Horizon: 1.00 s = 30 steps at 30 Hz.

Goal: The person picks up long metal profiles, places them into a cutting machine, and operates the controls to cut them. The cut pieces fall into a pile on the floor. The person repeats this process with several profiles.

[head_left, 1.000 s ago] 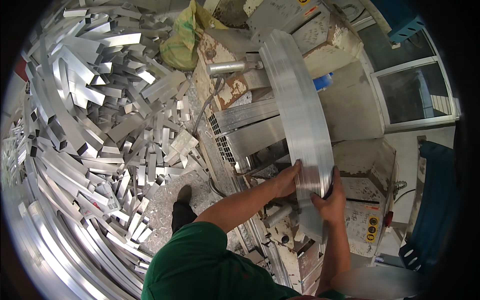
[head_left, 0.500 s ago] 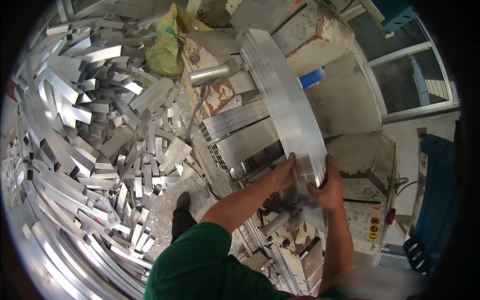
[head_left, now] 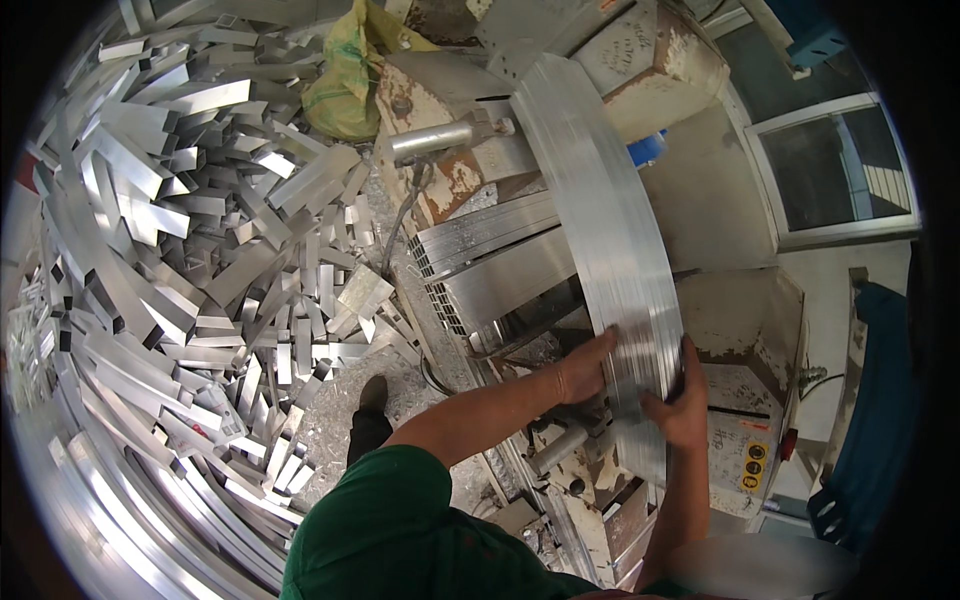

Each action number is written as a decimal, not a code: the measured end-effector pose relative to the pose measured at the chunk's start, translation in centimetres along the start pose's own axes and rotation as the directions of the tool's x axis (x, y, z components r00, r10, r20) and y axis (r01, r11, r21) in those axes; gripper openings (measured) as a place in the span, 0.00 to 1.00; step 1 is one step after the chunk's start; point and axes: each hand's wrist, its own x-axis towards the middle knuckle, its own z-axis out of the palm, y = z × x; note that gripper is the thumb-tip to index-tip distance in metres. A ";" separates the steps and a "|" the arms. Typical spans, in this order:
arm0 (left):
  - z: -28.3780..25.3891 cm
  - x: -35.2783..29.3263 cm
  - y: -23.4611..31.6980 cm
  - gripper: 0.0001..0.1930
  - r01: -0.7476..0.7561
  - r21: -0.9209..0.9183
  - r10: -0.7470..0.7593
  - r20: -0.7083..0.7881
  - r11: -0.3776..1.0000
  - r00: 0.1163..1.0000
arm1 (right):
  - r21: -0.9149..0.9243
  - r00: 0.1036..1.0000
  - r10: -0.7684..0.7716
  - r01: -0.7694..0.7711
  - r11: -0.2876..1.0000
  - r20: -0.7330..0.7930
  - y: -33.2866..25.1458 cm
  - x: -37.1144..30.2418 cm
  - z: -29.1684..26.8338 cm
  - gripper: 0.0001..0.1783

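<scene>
Floor left crowded with offcuts (head_left: 200, 260) — both hands grip aluminium profile (head_left: 610, 230) edges.

Lower end of the long aluminium strip (head_left: 610, 230) is hidden behind the right hand (head_left: 678, 400) and left hand (head_left: 583, 368). Machine parts beneath it lie in shadow. The lower-right forearm is blurred; the metal offcuts (head_left: 180, 260) are cut off at the rim.

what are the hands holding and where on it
Both hands, left hand and right hand, grip a long ribbed aluminium profile by its near end, one on each side edge.
</scene>
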 end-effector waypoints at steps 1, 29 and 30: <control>0.2 -0.4 -0.3 0.31 0.006 0.000 -0.006 -0.005 1.000 1.000 | -0.064 1.000 0.015 -0.016 0.998 -0.006 0.0 -0.7 -0.2 0.52; -1.3 3.0 4.9 0.38 -0.081 0.136 0.075 0.051 0.987 0.996 | -0.057 1.000 0.015 -0.015 0.998 -0.005 -0.5 5.9 1.0 0.52; -1.8 3.3 4.6 0.38 -0.090 0.110 0.085 0.049 0.990 0.995 | -0.131 1.000 0.005 -0.004 0.991 0.006 0.0 6.2 0.8 0.52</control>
